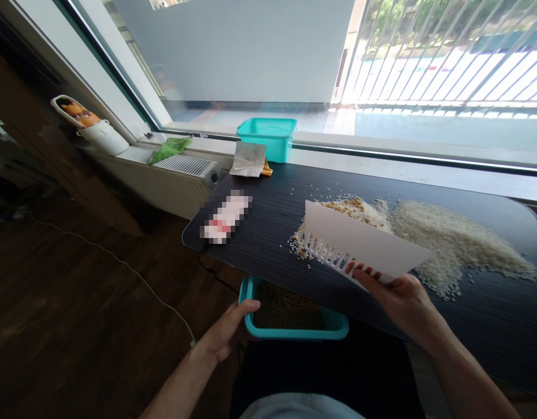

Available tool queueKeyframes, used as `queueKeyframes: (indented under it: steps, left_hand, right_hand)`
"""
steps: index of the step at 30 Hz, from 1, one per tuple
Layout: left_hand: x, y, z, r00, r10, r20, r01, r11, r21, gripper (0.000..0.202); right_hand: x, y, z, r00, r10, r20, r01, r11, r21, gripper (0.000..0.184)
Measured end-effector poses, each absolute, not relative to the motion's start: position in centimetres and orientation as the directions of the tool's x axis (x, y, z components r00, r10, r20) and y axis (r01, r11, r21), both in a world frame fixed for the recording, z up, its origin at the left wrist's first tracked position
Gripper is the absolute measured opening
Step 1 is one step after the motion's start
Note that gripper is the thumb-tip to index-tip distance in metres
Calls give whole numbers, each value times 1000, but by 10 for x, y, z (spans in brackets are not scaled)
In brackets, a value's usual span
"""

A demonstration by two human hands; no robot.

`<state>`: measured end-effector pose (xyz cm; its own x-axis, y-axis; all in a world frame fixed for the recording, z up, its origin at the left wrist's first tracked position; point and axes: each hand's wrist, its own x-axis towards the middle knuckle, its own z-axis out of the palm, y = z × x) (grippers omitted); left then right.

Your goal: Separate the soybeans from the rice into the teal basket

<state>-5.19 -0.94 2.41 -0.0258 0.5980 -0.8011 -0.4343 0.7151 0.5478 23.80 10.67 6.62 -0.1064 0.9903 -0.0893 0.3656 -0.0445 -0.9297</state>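
My right hand (401, 302) grips a white slotted plastic basket (359, 244), tilted on its side on the black table (259, 233). Yellowish beans mixed with rice (351, 206) lie just behind the basket. A large heap of white rice (455, 244) spreads to its right. My left hand (228, 331) holds the left rim of a teal tub (294, 331) below the table's near edge. The tub holds brownish beans (285, 308).
A second teal tub (268, 137) stands on the window sill at the back, with a paper bag (248, 160) leaning in front of it. A small blurred white packet (227, 218) lies on the table's left. A radiator (172, 174) stands left of the table.
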Motion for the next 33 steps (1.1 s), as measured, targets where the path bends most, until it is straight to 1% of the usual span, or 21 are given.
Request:
queueKeyframes:
  steps: [4,8,13,16,20,22,26,30,33]
  left_hand:
    - [-52,-9,24,-21,601,-799,-429,716,550,46]
    - [-52,-9,23,-18,601,-799,-427,718,550,53]
    - [-51,-8,24,-17,593,-805,-431,723,541,56]
    - [-51,-7,26,-18,590,-807,-426,726,540,56]
    - [-51,-7,25,-14,597,-802,-419,725,547,53]
    - [-52,-8,24,-10,598,-802,-420,725,546,53]
    - [-53,-9,21,-16,605,-796,-415,721,555,51]
    - [-52,-9,21,-14,607,-794,-414,719,558,47]
    - [-52,-9,24,-6,605,-796,-420,721,551,50]
  right_hand:
    - [234,106,73,-108,987,-115,345,-72,-936,35]
    - [231,107,74,-83,988,-132,318,-99,-943,40]
    - [231,107,70,-127,983,-130,298,-88,-951,43]
    - [231,106,72,-129,984,-125,290,-83,-953,40]
    - [232,105,73,-82,988,-132,277,-105,-955,33]
    - [232,104,73,-93,986,-140,274,-110,-955,31]
    - [233,102,73,-137,981,-136,263,-97,-960,33]
    - [232,103,70,-97,985,-143,260,-113,-959,38]
    - [231,105,66,-116,982,-150,273,-114,-955,38]
